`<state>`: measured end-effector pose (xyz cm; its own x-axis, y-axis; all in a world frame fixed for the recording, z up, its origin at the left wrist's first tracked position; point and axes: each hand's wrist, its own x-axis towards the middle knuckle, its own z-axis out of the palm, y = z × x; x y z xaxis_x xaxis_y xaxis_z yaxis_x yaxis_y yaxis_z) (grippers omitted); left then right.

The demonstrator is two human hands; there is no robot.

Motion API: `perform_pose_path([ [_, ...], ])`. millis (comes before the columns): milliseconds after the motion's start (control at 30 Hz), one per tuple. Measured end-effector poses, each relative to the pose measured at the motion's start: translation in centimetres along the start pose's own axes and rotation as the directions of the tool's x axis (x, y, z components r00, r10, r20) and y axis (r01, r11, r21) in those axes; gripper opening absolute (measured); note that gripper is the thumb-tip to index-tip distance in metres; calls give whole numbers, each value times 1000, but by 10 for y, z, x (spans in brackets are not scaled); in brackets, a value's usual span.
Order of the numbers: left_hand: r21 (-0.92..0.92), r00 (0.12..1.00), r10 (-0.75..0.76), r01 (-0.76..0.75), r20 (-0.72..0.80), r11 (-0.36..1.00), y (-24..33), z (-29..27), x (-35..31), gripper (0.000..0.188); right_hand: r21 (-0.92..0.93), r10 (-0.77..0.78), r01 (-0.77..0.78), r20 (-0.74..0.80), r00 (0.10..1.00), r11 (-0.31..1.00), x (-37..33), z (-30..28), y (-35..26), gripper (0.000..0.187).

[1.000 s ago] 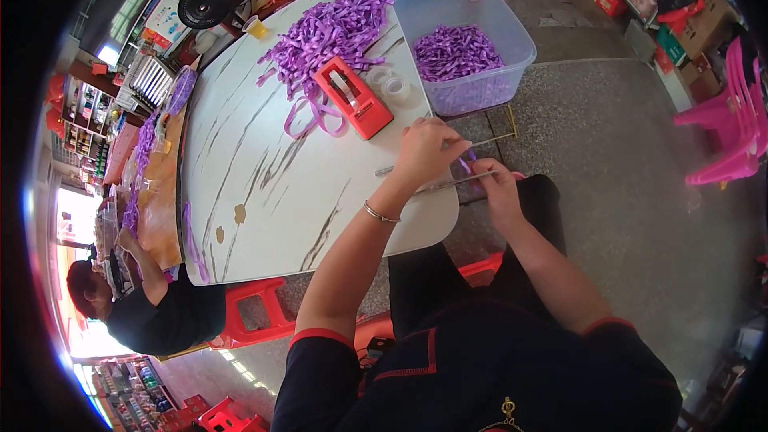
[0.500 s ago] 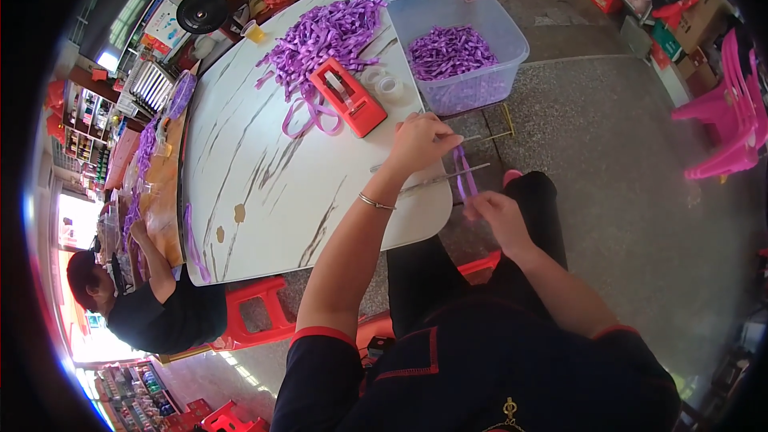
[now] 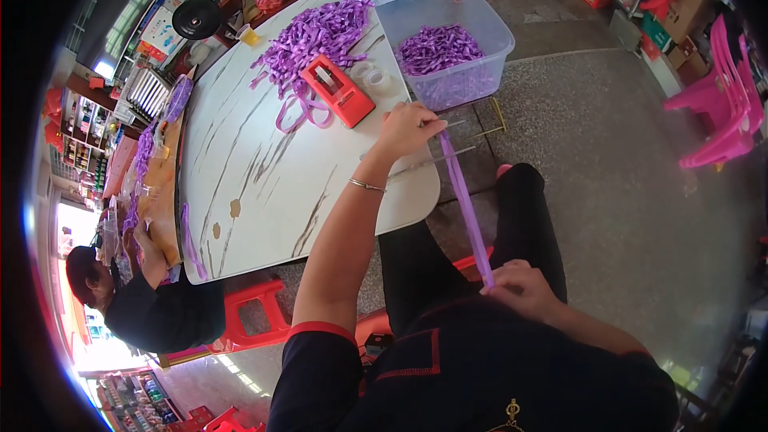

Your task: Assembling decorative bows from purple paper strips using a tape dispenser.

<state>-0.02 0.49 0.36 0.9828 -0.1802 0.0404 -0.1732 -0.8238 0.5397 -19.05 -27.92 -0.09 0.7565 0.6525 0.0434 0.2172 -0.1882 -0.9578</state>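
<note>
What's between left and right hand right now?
A purple ribbon, drawn out straight from the left hand to the right hand. Near its upper end, a thin rod crosses its line. Head view shows it.

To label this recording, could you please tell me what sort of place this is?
Probably a small shop doubling as a workroom: crowded shelves, and a table bearing purple ribbons and a tape dispenser.

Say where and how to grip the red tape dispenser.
Probably across the near end of the red tape dispenser, pinching its long sides, from the near side: it is oblong, the purple ribbon pile crowds its far end, and clear tape rolls sit right of it.
</note>
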Motion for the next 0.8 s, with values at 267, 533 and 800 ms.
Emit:
perform_pose_path([
  [267,60,993,94,-90,-68,994,4,0,-2,24,-123,-187,185,-6,982,975,-21,6,-3,9],
  [533,-5,998,31,-31,-50,1000,4,0,-2,26,12,-16,17,-106,994,1000,-32,9,-2,5],
  [800,-55,999,3,-4,-33,998,-1,1,-1,27,110,84,-73,-99,991,991,-35,14,6,6],
])
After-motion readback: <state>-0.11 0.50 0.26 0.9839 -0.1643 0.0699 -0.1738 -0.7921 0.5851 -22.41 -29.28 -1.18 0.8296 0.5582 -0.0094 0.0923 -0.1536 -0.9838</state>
